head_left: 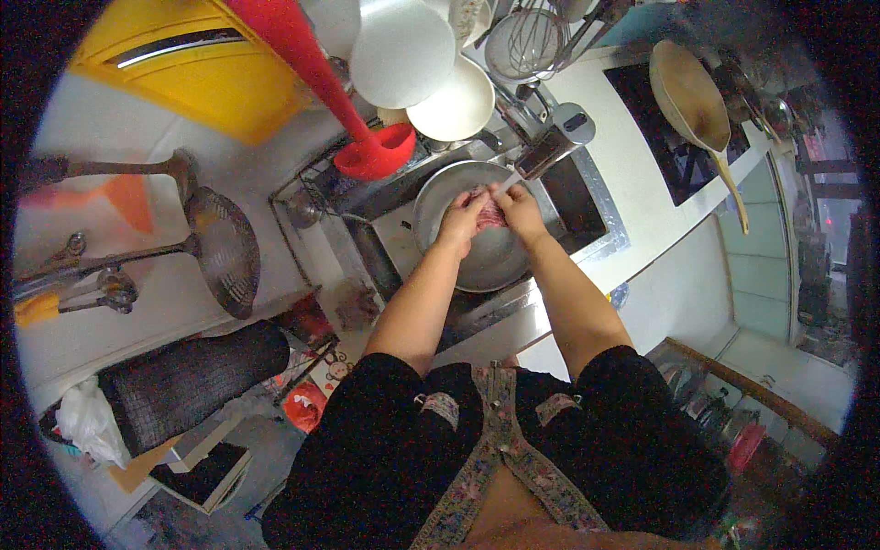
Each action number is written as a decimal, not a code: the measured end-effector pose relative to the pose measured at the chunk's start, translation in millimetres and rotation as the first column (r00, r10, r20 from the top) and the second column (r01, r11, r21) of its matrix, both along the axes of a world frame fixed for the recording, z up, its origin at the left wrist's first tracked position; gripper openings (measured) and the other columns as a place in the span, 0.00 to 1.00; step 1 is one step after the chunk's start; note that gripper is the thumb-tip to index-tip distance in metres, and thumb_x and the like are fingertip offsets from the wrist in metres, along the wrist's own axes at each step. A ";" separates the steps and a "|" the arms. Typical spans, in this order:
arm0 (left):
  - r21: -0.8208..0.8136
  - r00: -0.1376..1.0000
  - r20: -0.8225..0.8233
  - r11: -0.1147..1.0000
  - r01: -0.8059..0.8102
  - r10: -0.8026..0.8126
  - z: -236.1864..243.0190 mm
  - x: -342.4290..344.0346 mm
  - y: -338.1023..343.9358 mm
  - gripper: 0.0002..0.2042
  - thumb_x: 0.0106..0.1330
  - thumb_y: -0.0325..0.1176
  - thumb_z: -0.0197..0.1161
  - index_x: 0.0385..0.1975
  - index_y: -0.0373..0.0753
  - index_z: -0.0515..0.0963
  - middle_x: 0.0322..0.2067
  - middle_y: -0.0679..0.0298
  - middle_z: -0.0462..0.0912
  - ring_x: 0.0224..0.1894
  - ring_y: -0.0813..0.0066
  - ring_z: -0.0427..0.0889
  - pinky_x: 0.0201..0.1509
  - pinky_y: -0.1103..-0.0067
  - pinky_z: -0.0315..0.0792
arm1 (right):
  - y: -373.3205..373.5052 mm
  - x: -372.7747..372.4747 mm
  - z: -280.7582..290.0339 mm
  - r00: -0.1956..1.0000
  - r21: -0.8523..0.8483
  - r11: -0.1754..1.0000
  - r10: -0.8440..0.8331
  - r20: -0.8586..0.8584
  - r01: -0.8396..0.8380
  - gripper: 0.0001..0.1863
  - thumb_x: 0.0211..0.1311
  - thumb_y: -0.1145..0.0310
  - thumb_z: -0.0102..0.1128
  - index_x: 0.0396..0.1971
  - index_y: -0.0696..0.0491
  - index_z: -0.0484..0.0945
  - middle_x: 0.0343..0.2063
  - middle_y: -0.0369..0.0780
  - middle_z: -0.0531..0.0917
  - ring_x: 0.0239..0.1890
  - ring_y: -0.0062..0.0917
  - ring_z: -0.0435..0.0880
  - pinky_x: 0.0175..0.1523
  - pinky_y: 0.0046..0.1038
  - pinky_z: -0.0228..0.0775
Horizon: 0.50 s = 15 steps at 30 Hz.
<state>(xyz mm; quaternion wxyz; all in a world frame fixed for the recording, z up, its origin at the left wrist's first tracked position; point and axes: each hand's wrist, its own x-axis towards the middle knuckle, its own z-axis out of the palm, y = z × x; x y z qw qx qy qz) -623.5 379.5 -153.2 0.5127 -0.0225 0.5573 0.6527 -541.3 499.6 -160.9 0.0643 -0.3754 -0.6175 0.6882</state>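
Observation:
Both hands are together over a wide grey metal bowl (490, 266) that stands in the steel sink (596, 209). Between them is a piece of red meat with pale streaks (492, 216), looking raw. My left hand (461, 223) grips it from the left with curled fingers. My right hand (521, 213) closes on its other side, just beneath the spout of the metal faucet (555, 142). A pale streak at the spout looks like running water. The fingers partly cover the meat, and glare blurs the bowl's contents.
A red ladle (374, 151) hangs left of the faucet, near a white bowl (456, 103) and a whisk (541, 46). On the right, a long-handled pan (689, 96) rests on the black cooktop (632, 96). A skimmer (223, 252) hangs at left.

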 end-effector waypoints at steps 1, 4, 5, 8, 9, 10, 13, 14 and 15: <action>-0.019 0.999 -0.009 0.999 -0.034 0.034 -1.1 2.4 0.8 0.19 0.67 0.50 0.60 0.48 0.43 0.74 0.39 0.67 0.82 0.43 0.74 0.81 0.48 0.71 0.73 | 1.3 4.3 -3.7 0.998 -0.061 0.997 -0.050 0.031 0.052 0.17 0.67 0.56 0.58 0.46 0.52 0.77 0.33 0.32 0.82 0.27 0.16 0.79 0.28 0.20 0.71; 0.009 0.993 0.073 0.996 -0.091 0.090 -11.7 3.6 1.8 0.16 0.67 0.47 0.61 0.44 0.43 0.75 0.37 0.69 0.81 0.38 0.77 0.80 0.42 0.77 0.72 | 1.0 11.4 -9.2 0.997 -0.067 0.997 -0.045 0.067 0.049 0.14 0.67 0.56 0.57 0.42 0.51 0.76 0.29 0.31 0.80 0.23 0.15 0.75 0.26 0.19 0.69; 0.048 0.988 0.110 0.993 -0.111 0.105 -16.9 1.2 2.7 0.15 0.67 0.46 0.61 0.43 0.42 0.76 0.36 0.70 0.81 0.36 0.78 0.79 0.39 0.79 0.72 | -2.5 13.0 -8.6 0.994 -0.058 0.993 -0.098 0.043 0.100 0.13 0.68 0.56 0.57 0.40 0.51 0.76 0.26 0.31 0.79 0.22 0.15 0.75 0.26 0.18 0.68; 0.040 0.967 0.228 0.991 -0.126 0.114 -33.0 -6.2 8.4 0.15 0.68 0.48 0.60 0.39 0.41 0.76 0.35 0.68 0.81 0.35 0.78 0.79 0.39 0.75 0.73 | -19.1 13.7 2.3 0.982 -0.024 0.983 -0.182 0.040 0.183 0.13 0.68 0.56 0.57 0.35 0.51 0.77 0.21 0.31 0.78 0.21 0.15 0.75 0.26 0.19 0.68; 0.004 0.966 0.195 0.985 -0.174 0.170 -37.3 -6.6 11.2 0.16 0.68 0.48 0.59 0.37 0.41 0.77 0.34 0.67 0.81 0.35 0.76 0.80 0.39 0.74 0.74 | -24.6 11.7 8.3 0.979 0.054 0.980 -0.194 0.055 0.192 0.14 0.67 0.56 0.57 0.34 0.52 0.78 0.20 0.32 0.78 0.22 0.16 0.76 0.27 0.21 0.69; -0.007 0.962 0.185 0.979 -0.203 0.200 -40.7 -6.4 14.9 0.16 0.69 0.49 0.58 0.36 0.40 0.77 0.33 0.66 0.81 0.34 0.75 0.80 0.39 0.73 0.74 | -31.2 10.1 14.8 0.976 0.134 0.971 -0.208 0.067 0.197 0.15 0.67 0.55 0.57 0.33 0.53 0.79 0.19 0.34 0.79 0.23 0.17 0.77 0.28 0.23 0.70; -0.006 0.957 0.064 0.959 -0.283 0.282 -43.5 9.0 24.6 0.18 0.70 0.48 0.56 0.34 0.36 0.78 0.31 0.63 0.82 0.34 0.70 0.81 0.38 0.72 0.73 | -42.6 3.8 34.3 0.951 0.444 0.882 0.016 0.309 -0.159 0.28 0.63 0.43 0.55 0.29 0.56 0.84 0.29 0.49 0.86 0.32 0.42 0.85 0.39 0.37 0.74; -0.058 0.938 -0.015 0.937 -0.345 0.345 -42.1 16.7 27.3 0.19 0.70 0.48 0.55 0.33 0.35 0.79 0.31 0.61 0.82 0.34 0.68 0.81 0.38 0.71 0.73 | -39.2 -3.5 39.0 0.917 0.502 0.840 -0.012 0.398 -0.207 0.30 0.63 0.40 0.49 0.29 0.54 0.84 0.32 0.51 0.84 0.36 0.49 0.83 0.42 0.43 0.74; -0.210 0.931 -0.352 0.961 -0.178 0.096 -39.5 23.9 29.5 0.20 0.71 0.46 0.53 0.34 0.32 0.79 0.32 0.59 0.82 0.33 0.66 0.80 0.38 0.73 0.72 | -37.9 -6.8 42.6 0.913 0.521 0.837 -0.070 0.403 -0.166 0.30 0.64 0.40 0.48 0.29 0.53 0.84 0.32 0.51 0.84 0.36 0.50 0.83 0.43 0.44 0.74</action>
